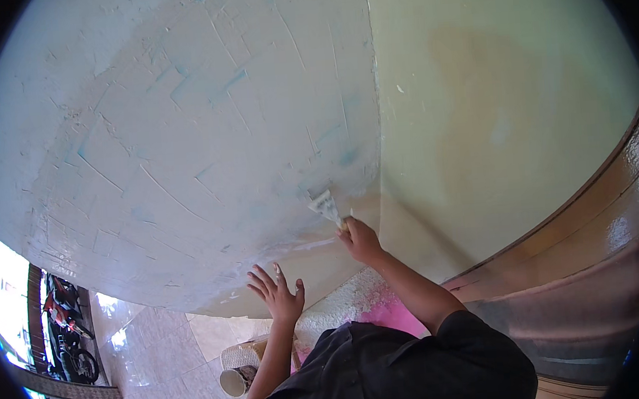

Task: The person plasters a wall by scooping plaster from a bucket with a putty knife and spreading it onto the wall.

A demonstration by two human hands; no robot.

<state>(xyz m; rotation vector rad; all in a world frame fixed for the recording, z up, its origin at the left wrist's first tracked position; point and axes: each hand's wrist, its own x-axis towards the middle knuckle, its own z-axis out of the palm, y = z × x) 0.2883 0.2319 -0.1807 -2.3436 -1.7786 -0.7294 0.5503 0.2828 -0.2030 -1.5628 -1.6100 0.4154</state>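
Putty is being spread on the wall (182,135): the scraper (326,206) is clenched in the right hand (359,240), the left hand (278,295) is splayed, grasping nothing; steady blade pressure is called for next.

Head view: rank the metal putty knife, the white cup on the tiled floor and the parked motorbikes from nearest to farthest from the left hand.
From the left hand:
1. Metal putty knife, up to the right, against the wall.
2. White cup, below on the floor.
3. Parked motorbikes, far left at the picture's edge.

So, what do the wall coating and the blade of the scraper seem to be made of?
The wall coating looks like white plaster or filler, matte, with trowel ridges and streaks. The blade of the scraper in the right hand looks like thin metal, pale and smeared; its finish is hard to tell.
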